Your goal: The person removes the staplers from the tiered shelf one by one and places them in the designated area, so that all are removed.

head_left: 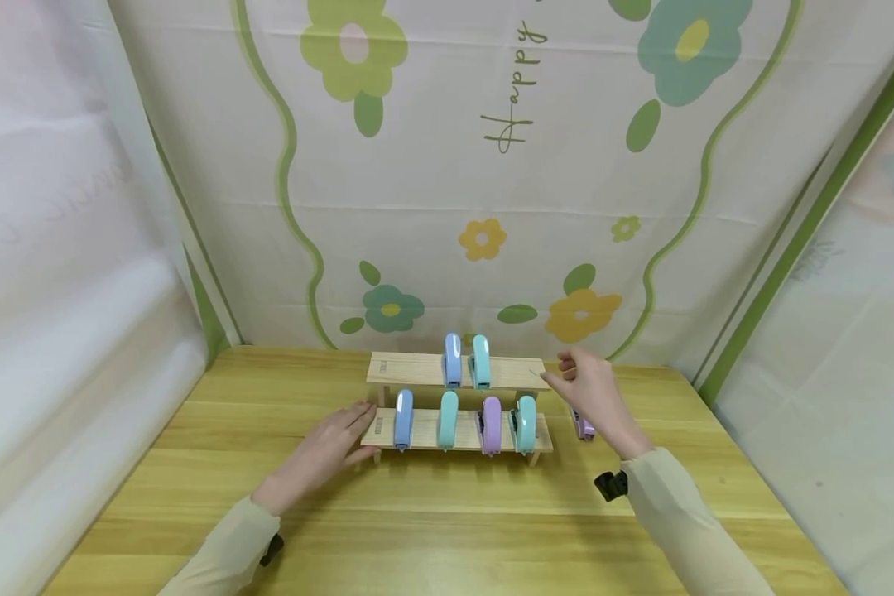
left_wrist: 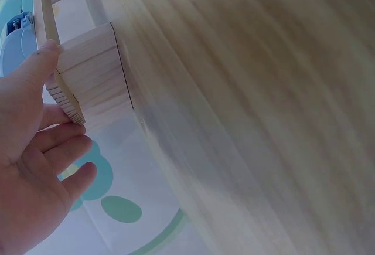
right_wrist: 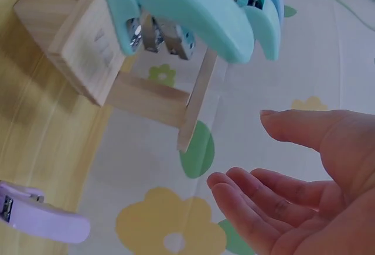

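Note:
My left hand [head_left: 331, 439] holds the left end of the lower tier of a two-tier wooden rack [head_left: 425, 430], thumb on one side and index finger on the other in the left wrist view. On that tier stand a blue stapler [head_left: 403, 420], a teal stapler [head_left: 448, 420], a purple stapler [head_left: 491, 425] and another teal stapler [head_left: 524, 424]. The upper tier [head_left: 410, 368] bears a blue stapler [head_left: 453, 358] and a teal stapler [head_left: 480, 360]. Beside its right end hovers my right hand [head_left: 594, 397], thumb and fingers apart, holding nothing.
Another purple stapler [head_left: 583, 426] lies on the wooden table [head_left: 447, 530] right of the rack, partly hidden beneath my right hand in the head view. A flower-printed cloth [head_left: 417, 182] hangs behind the table, with white cloth sides [head_left: 82, 290] to the left and right.

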A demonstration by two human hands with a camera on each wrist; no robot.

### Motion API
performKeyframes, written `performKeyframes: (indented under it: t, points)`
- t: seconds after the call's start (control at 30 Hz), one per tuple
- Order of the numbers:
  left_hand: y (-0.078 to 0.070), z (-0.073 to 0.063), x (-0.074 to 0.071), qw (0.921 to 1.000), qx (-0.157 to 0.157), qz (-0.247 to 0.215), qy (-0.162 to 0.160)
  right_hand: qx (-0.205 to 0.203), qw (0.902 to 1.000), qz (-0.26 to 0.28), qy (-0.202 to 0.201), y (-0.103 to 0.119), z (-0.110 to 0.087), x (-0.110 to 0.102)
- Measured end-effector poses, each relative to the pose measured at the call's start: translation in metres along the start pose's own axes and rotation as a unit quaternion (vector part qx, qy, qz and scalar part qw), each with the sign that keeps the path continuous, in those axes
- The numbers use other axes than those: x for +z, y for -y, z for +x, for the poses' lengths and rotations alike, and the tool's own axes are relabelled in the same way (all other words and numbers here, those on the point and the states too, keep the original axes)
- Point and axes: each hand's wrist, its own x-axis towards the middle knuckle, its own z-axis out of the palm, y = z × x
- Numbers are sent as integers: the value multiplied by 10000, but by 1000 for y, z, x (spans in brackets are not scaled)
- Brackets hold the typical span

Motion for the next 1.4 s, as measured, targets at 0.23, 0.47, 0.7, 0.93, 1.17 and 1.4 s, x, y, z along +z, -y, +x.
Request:
performKeyframes:
  t: [0.23, 0.47, 0.7, 0.93, 1.17, 1.4]
  points:
    - [0, 0, 1, 10000, 8, 5, 9, -167, 9998, 79, 42, 14, 5, 6]
    - [0, 0, 1, 10000, 10, -3, -13, -286, 9993, 196, 164, 29, 9, 16]
    - [0, -1, 3, 10000, 29, 59, -59, -316, 9989, 197, 284, 44, 13, 25]
    - [0, -1, 3, 10000, -10, 61, 0, -294, 9976, 334, 525, 57, 15, 31]
    - [-1, -2, 5, 10000, 34, 76, -42, -349, 9965, 433, 621, 63, 17, 40]
    - [0, -1, 4, 9997, 100, 1, -211, -414, 9960, 384, 689, 65, 21, 47]
